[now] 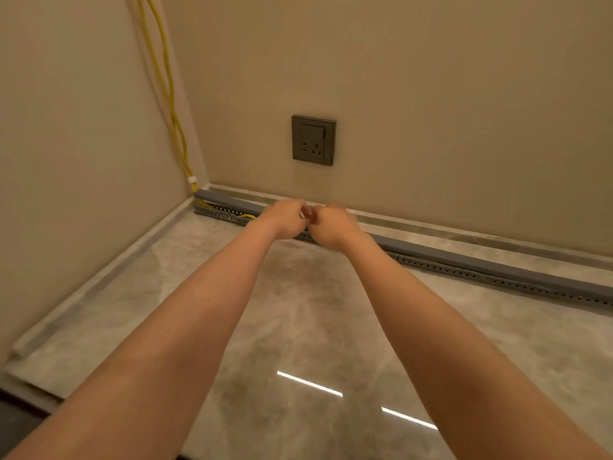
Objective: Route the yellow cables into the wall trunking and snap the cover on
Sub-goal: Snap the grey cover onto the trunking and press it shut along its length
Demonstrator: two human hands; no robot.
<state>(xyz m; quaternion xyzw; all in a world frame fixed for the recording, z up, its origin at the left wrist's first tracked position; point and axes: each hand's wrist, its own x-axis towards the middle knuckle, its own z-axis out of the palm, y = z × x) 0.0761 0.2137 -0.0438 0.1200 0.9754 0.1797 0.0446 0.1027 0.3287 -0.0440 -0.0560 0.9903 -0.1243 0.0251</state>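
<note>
Grey slotted trunking (497, 277) runs along the foot of the far wall. Its grey cover (441, 252) lies on top of it, lifted a little at the left end, where yellow cables (247, 216) show inside. More of the yellow cables (172, 104) hang down the left wall corner, tied with a white clip near the floor. My left hand (287, 220) and my right hand (331, 227) meet side by side at the trunking's middle, fingers curled over the cover's edge. The fingertips hide what lies under them.
A dark wall socket (313, 140) sits on the far wall just above my hands. A stone skirting strip (464, 232) runs behind the trunking and along the left wall. The glossy marble floor (298, 327) reflects two ceiling light strips.
</note>
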